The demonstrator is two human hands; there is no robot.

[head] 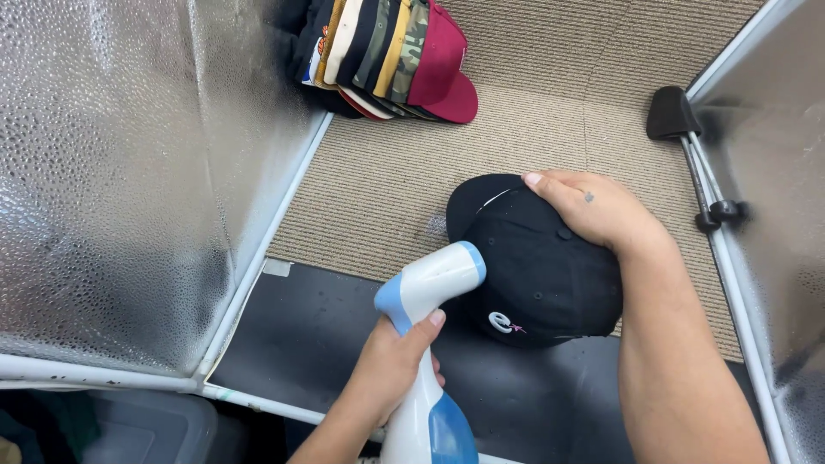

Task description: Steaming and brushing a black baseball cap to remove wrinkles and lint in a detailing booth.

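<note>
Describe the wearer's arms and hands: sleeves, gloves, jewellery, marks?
Both forearms are bare as far as the frame shows: no sleeves, gloves, watch or rings visible. The right hand has a small dark mark, maybe a tattoo, on its back near the knuckles. The left hand shows no markings. Fingernails are short and unpainted.

Black cap [537, 275] on beige mat, white/blue steamer [425, 344] touching.
</note>
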